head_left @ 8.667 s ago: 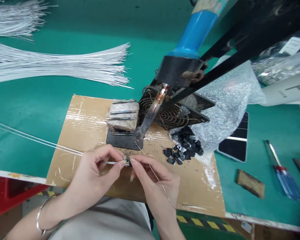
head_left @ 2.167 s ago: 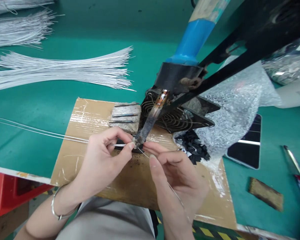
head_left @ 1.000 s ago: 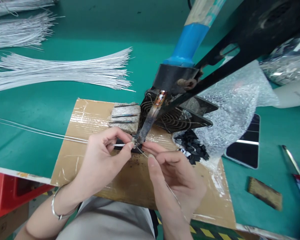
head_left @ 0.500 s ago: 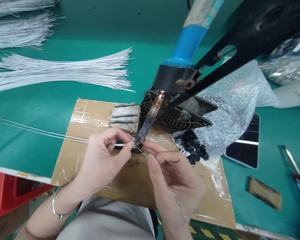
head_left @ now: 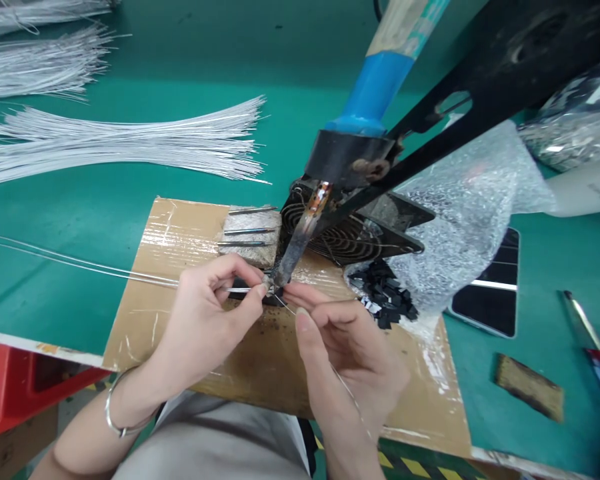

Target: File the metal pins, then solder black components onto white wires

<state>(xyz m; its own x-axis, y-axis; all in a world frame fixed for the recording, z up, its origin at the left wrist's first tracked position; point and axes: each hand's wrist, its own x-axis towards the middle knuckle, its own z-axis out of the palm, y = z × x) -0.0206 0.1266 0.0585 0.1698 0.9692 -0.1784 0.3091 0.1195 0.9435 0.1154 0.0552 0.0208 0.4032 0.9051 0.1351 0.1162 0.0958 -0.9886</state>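
the step in hand appears to be soldering. the left hand [head_left: 213, 323] is pinched narrow, thumb against index finger, on the white wires [head_left: 153, 279], which run past the left edge of the cardboard sheet [head_left: 260, 383] onto the desk [head_left: 145, 183]. their held ends lie above the sheet, close to the tip of the soldering iron [head_left: 306, 233]. the right hand [head_left: 347, 357] grips the thin wire [head_left: 349, 391] between thumb and index finger, other fingers loosely curled; contact at the tip cannot be confirmed. the next move calls for a steady joint, fingertips clear of the presumably hot tip.
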